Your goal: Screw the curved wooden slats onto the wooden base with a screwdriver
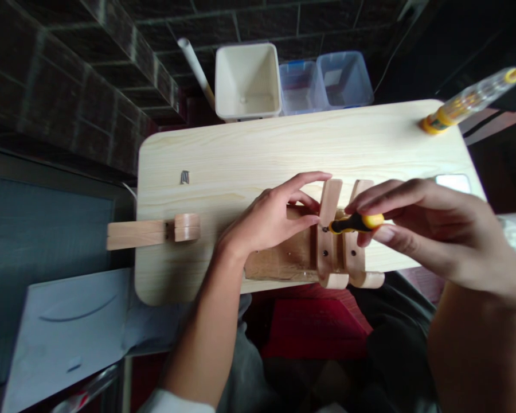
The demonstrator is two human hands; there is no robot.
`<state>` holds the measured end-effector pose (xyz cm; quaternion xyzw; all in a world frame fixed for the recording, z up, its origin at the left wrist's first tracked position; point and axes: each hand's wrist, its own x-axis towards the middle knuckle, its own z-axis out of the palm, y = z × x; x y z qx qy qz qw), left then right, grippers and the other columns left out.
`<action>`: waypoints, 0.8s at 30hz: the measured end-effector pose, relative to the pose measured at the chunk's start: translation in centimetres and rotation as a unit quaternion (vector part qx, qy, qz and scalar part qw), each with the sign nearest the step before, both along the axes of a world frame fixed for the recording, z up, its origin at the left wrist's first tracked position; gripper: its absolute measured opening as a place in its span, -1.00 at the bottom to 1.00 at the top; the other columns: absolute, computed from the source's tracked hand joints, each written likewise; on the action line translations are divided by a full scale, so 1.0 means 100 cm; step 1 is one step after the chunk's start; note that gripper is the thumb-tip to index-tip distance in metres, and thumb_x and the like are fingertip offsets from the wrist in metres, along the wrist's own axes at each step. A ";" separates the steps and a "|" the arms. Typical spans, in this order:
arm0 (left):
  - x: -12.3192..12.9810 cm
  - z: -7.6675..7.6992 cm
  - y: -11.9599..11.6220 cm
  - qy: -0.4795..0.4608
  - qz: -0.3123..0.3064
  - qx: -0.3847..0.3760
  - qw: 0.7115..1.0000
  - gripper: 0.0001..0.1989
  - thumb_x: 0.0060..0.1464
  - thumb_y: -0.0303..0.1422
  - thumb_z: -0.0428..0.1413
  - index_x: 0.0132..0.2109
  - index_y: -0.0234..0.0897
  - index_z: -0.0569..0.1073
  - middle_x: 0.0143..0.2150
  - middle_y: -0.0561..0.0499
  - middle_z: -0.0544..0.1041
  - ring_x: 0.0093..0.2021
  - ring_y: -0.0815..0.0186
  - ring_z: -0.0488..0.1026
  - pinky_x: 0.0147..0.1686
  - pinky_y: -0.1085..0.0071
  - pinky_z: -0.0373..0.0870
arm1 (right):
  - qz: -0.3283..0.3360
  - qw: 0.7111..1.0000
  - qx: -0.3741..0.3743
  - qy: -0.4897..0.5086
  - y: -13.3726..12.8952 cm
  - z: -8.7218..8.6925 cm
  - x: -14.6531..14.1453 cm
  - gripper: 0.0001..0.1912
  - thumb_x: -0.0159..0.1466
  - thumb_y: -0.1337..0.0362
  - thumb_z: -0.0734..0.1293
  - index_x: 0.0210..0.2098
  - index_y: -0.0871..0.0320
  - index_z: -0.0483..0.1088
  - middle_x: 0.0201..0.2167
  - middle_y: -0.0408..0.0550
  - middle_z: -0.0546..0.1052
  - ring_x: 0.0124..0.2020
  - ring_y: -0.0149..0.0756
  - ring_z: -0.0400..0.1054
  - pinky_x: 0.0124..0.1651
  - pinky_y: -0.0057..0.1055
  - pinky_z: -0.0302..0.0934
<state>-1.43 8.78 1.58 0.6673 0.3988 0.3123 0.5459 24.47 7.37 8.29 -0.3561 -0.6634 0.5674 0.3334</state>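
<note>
My right hand point(438, 229) is closed around a yellow-and-black screwdriver point(355, 222), thumb and fingers pinching its handle. The screwdriver points left, its tip end at the upper screw hole of a pale curved wooden hook piece point(325, 264). Spread beside that piece, my left hand point(275, 218) is open, with the index fingertip near its upper end and the thumb near its left edge. A second wooden hook piece point(355, 267) lies parallel to the right, partly hidden by my right hand. Both pieces lie across a brown wooden board point(284, 261), which my left hand partly covers.
Several loose screws point(184, 176) lie on the pale table point(249, 152). Two more wooden pieces point(155, 232) overhang its left edge. A clear tube with yellow ends point(473, 100) stands at the back right. A white bin point(248, 80) and clear plastic boxes point(344, 80) are behind the table.
</note>
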 end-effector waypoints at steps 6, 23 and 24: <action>0.000 0.000 0.001 0.009 0.003 0.000 1.000 -0.36 0.26 -0.50 0.25 0.41 -0.07 0.33 -0.03 -0.01 0.68 0.04 0.24 0.66 0.19 0.31 0.52 | 0.007 1.000 -0.020 0.003 -0.002 0.000 0.000 -0.66 0.38 0.38 0.46 0.09 -0.10 0.59 0.04 -0.04 0.67 -0.07 -0.17 0.65 -0.13 -0.33 0.61; 0.002 -0.002 0.001 -0.005 0.002 -0.002 1.000 -0.38 0.27 -0.50 0.25 0.40 -0.10 0.33 -0.04 0.00 0.67 0.01 0.27 0.65 0.13 0.37 0.53 | -0.021 1.000 0.005 -0.001 0.000 -0.002 0.001 -0.66 0.31 0.40 0.52 0.02 -0.09 0.58 0.01 -0.05 0.61 0.00 -0.17 0.55 -0.04 -0.27 0.57; 0.001 -0.002 0.001 -0.004 0.002 -0.002 1.000 -0.37 0.26 -0.50 0.25 0.40 -0.10 0.33 -0.04 -0.01 0.67 0.02 0.26 0.65 0.13 0.36 0.53 | -0.014 1.000 0.011 -0.001 0.001 -0.002 0.000 -0.63 0.32 0.41 0.51 0.05 -0.10 0.58 0.01 -0.06 0.61 0.02 -0.18 0.54 -0.02 -0.29 0.56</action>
